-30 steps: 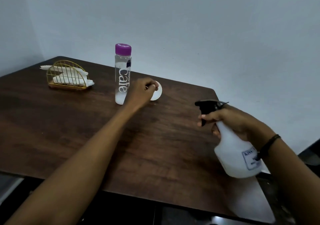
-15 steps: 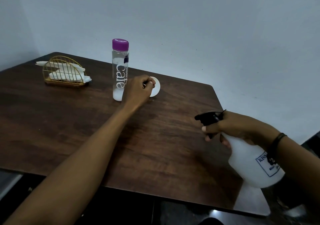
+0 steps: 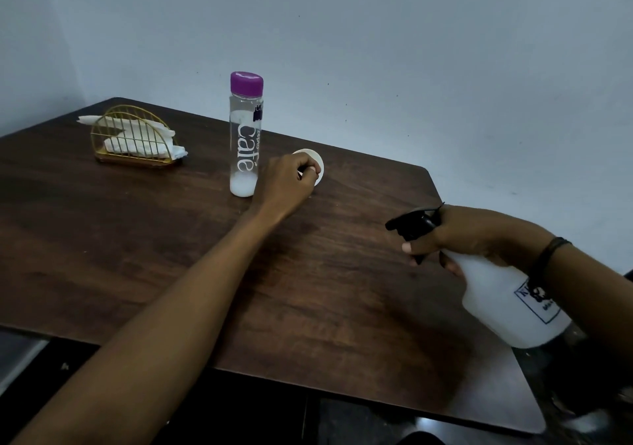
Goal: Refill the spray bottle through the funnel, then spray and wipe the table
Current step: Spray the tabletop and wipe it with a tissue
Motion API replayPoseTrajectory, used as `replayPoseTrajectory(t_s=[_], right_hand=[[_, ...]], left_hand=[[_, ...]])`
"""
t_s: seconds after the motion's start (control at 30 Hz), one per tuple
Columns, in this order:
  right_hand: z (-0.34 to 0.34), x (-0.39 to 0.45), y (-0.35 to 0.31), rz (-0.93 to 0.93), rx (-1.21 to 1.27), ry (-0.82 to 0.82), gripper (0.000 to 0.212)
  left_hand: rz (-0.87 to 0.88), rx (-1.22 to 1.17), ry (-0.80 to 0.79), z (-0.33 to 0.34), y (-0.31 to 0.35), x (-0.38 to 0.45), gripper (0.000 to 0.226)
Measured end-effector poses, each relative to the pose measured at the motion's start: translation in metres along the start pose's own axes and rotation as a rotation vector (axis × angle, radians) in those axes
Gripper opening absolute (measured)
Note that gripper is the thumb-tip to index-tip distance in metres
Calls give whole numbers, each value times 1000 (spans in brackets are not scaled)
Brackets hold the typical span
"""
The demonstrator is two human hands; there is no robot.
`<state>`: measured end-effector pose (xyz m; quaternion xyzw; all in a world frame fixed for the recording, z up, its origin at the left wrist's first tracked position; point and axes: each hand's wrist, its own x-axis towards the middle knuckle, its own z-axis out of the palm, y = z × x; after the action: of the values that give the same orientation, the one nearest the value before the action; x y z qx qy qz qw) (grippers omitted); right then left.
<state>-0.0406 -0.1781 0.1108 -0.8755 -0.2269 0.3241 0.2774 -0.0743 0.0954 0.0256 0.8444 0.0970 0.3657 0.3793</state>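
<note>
Brown table [image 3: 154,239], right hand [image 3: 469,235] gripping spray bottle [image 3: 496,300].

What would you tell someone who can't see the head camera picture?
The right hand holds a white spray bottle above a dark wooden table. The left hand grips a white funnel beside a purple-capped bottle.

The single head-worn view looked forward and down from above the near edge of the dark wooden worktop [image 3: 171,239], facing its far corner and the pale wall [image 3: 411,50] behind. It sat close enough that both forearms entered from the bottom corners. The wide lens bowed the worktop's edges and tilted the scene, with dark floor [image 3: 308,420] showing below the near edge.
</note>
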Motion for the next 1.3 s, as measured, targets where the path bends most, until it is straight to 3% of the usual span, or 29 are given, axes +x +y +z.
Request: replayPoseTrajectory(t_s=[0.17, 0.33, 0.47, 0.63, 0.77, 0.87, 0.97, 1.07, 1.2, 1.3], right_hand=[[0, 1, -2, -77, 118, 61, 23], [10, -22, 7, -258, 520, 261, 47], [19, -42, 14, -409, 677, 343, 31], [24, -36, 27, -252, 623, 456, 30], [12, -40, 26, -233, 590, 371, 41], [7, -41, 26, -189, 370, 365, 33], [3, -40, 21, -194, 173, 433, 40], [-1, -41, 13, -153, 201, 326, 29], [9, -32, 12, -85, 36, 228, 14], [12, -26, 13, -101, 10, 174, 31]], left_hand=[[-10, 8, -9, 0, 0, 0, 21], [1, 7, 3, 1, -3, -1, 22], [-1, 8, 10, 2, -5, 1, 22], [-11, 24, -24, 8, -2, -3, 25], [-36, 19, -17, 10, -4, -2, 27], [-44, 32, -15, 10, -4, -2, 27], [-38, 48, -11, 11, -3, -2, 27], [-43, 52, -10, 12, -4, -1, 28], [-41, 70, -3, 12, -2, -1, 27], [-44, 80, -9, 12, -3, -2, 29]])
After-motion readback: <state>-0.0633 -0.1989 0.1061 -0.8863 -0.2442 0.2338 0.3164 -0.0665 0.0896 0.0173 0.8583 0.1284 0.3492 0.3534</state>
